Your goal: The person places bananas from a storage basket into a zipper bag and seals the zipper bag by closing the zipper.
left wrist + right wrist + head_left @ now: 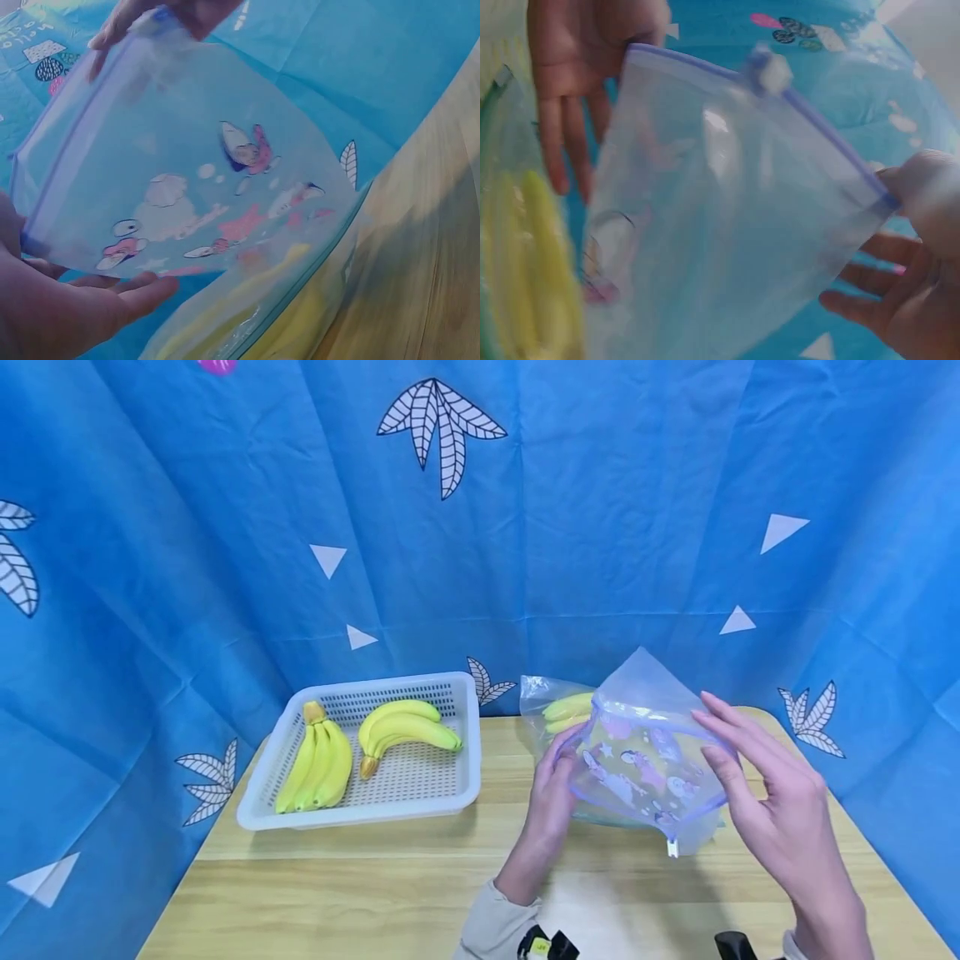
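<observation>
A clear zip bag (645, 768) with a purple rim and printed sea-animal figures is held up with its mouth spread wide. Its white slider (672, 848) hangs at the near side. My left hand (551, 789) pinches the rim's left corner, with the other fingers stretched along the outside (82, 304). At the opposite corner, my right hand (780, 802) pinches the purple rim between thumb and fingers, as the right wrist view shows (922, 255). Behind it stands another clear bag (536, 693) with bananas (567, 706) inside, partly hidden.
A white perforated basket (431, 814) stands on the left of the wooden table (337, 893). Two bunches lie in it: an upright-lying banana bunch (318, 764) and a sideways banana bunch (405, 727). A blue patterned curtain (600, 527) surrounds the table's back and sides.
</observation>
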`<state>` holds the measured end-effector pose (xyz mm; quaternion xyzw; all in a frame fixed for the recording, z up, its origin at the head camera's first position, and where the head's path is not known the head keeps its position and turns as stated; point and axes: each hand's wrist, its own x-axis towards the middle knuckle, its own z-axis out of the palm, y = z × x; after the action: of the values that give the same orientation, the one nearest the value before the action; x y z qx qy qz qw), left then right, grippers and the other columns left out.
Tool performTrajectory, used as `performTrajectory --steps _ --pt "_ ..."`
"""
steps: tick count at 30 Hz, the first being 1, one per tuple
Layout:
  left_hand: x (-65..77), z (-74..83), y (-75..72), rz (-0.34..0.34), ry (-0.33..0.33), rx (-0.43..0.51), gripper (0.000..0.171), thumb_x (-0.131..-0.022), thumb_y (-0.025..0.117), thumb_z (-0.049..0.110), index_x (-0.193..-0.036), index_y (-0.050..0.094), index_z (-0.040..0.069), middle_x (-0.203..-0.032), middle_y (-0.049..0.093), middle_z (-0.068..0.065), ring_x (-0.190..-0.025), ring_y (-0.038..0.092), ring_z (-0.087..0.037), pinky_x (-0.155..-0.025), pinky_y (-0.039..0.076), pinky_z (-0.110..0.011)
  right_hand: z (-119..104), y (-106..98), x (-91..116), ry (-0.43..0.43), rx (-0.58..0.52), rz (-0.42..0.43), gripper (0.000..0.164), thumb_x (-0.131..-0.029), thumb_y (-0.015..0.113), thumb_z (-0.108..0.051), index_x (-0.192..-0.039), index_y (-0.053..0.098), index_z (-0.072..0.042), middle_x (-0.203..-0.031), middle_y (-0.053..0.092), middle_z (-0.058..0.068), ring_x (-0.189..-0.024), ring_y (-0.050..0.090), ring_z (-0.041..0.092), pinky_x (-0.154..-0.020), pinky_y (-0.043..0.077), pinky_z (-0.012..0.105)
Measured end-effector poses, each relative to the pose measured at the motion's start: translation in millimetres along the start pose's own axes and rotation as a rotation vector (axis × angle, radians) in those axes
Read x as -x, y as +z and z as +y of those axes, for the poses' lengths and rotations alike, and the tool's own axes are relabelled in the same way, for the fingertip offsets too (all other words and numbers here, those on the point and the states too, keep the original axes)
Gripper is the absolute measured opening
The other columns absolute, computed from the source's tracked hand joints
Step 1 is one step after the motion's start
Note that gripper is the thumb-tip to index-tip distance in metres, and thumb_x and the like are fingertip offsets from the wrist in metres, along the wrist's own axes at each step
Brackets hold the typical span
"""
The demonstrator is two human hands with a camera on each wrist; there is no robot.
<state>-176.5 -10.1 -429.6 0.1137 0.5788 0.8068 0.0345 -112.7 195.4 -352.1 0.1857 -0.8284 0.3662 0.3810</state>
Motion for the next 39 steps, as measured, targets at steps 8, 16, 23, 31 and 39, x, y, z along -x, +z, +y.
performTrajectory --steps 8,16,23,31,39 --pt "1.4 -1.8 2.8 -0.099 0.044 -0.14 0.054 -0.103 0.045 0.012 -0.157 0.04 0.016 -0.154 0.047 -0.011 -0.135 0.052 -0.031 -0.109 0.046 -0.044 3 24 -8 -0.005 -0.091 0.132 0.032 -0.096 0.063 0.01 -0.126 0.071 0.002 -0.123 0.07 0.022 -0.124 0.062 0.007 -0.104 0.045 0.015" --pt "0.1 -10.8 9.5 -0.136 0.064 -0.241 0.066 -0.099 0.046 -0.006 -0.159 0.035 0.021 -0.163 0.036 0.002 -0.148 0.034 -0.02 -0.121 0.031 -0.041 -9 25 -16 -0.001 -0.003 0.28 0.023 -0.097 0.063 0.007 -0.118 0.074 0.005 -0.113 0.072 0.026 -0.118 0.062 -0.002 -0.094 0.047 0.01" --pt "-23.7 -20.4 0.8 -0.111 0.169 -0.206 0.055 -0.095 0.038 -0.014 -0.146 0.051 0.002 -0.148 0.055 -0.016 -0.131 0.056 -0.025 -0.077 0.046 -0.015 -8 17 -19 0.034 0.048 0.392 0.02 -0.098 0.065 0.003 -0.115 0.075 0.006 -0.109 0.072 0.027 -0.117 0.062 -0.005 -0.099 0.046 0.011" --pt "-37.9 -16.1 -6.0 -0.038 0.047 -0.156 0.038 -0.108 0.039 0.007 -0.14 0.06 0.007 -0.14 0.062 -0.011 -0.122 0.064 -0.029 -0.075 0.051 -0.02 14 28 -13 -0.046 0.016 0.231 0.028 -0.094 0.07 -0.002 -0.121 0.073 0.003 -0.121 0.071 0.022 -0.124 0.061 0.005 -0.107 0.043 0.017" --pt "-47.4 -14.6 -8.9 -0.064 0.055 -0.085 0.039 -0.108 0.033 0.005 -0.136 0.061 0.004 -0.141 0.057 -0.013 -0.131 0.057 -0.035 -0.103 0.053 -0.045 33 31 -7 -0.147 -0.115 0.153 0.025 -0.093 0.066 0.003 -0.117 0.072 0.008 -0.121 0.07 0.026 -0.121 0.065 0.015 -0.103 0.047 0.018"
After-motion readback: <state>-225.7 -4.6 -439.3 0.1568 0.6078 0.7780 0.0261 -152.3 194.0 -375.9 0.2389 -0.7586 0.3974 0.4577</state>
